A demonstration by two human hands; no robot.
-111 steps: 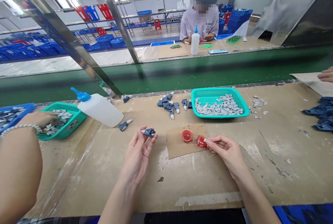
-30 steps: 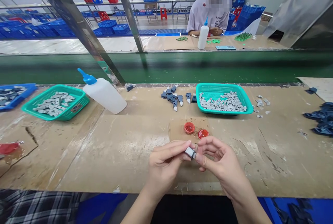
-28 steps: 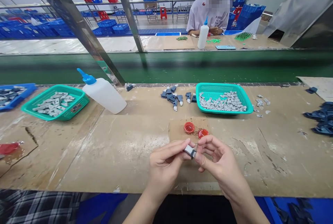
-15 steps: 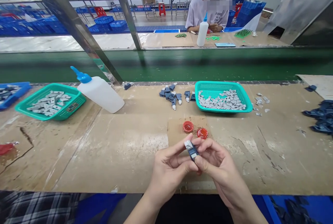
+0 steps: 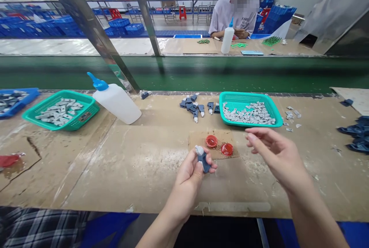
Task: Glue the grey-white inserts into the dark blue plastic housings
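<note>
My left hand (image 5: 188, 175) grips a dark blue plastic part with a light grey metal tip (image 5: 202, 160) between thumb and fingers. It sits just below two small red cups of red liquid (image 5: 211, 141) (image 5: 226, 149), which stand on a brown cardboard square (image 5: 198, 138). My right hand (image 5: 276, 155) hangs open to the right of the cups, holding nothing, with its fingers apart. Beyond it lies a teal plastic tray (image 5: 245, 94) full of grey metal pieces.
A loose group of dark blue parts (image 5: 191, 105) lies beyond the cups. To the left stand a white glue bottle (image 5: 117, 104) and a teal basket (image 5: 60, 123). A blue heap (image 5: 356, 134) lies at right. A green conveyor belt (image 5: 184, 73) separates me from a co-worker (image 5: 233, 17).
My right hand has let go of the part and moved away to the right. The part now stays in my left hand alone, tilted with its grey tip upward.
</note>
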